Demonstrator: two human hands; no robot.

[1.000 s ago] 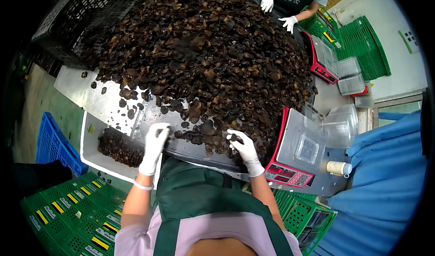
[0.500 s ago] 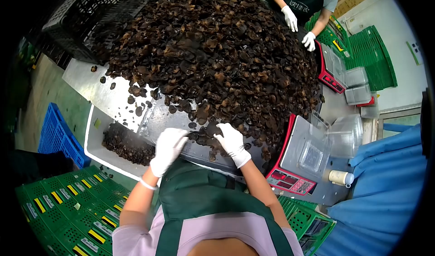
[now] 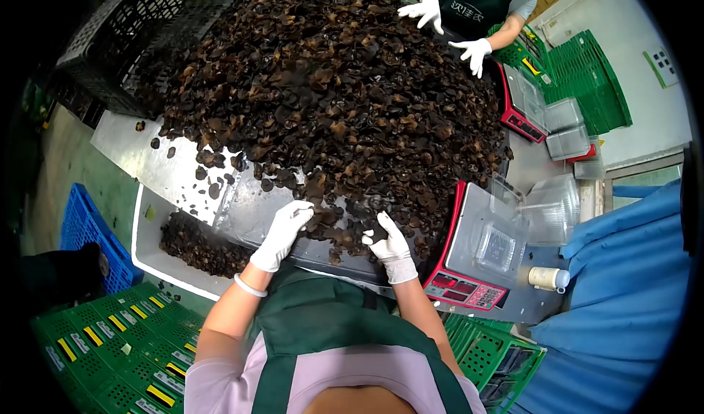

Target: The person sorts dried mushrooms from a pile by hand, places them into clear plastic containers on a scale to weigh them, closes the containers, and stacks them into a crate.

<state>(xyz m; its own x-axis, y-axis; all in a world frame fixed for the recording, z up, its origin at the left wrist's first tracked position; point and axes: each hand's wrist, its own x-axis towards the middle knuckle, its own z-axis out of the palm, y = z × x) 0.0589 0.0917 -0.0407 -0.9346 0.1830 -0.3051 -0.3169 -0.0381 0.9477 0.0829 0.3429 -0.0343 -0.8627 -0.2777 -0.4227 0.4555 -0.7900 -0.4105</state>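
A large heap of dark brown wood ear mushrooms (image 3: 330, 99) covers much of the metal table (image 3: 253, 201). My left hand (image 3: 282, 232), in a white glove, is at the heap's front edge with its fingers drawn together beside some loose pieces; whatever they may pinch is too small to make out. My right hand (image 3: 391, 247), also gloved in white, is over the front edge of the heap. Its fingers are partly bent and apart, with no piece visible between them. Several wood ears lie on the metal between both hands.
A white bin (image 3: 150, 242) holding wood ears stands left. A red-edged scale (image 3: 477, 249) with a clear plastic box is on the right, near stacked clear boxes (image 3: 554, 205) and a bottle (image 3: 546, 278). Opposite, a co-worker's gloved hands (image 3: 473, 51) are by another scale (image 3: 521, 106).
My left hand has lifted slightly and its fingers have drawn together. My right hand has shifted slightly right and down, away from a dark piece. The co-worker's hands have risen and spread.
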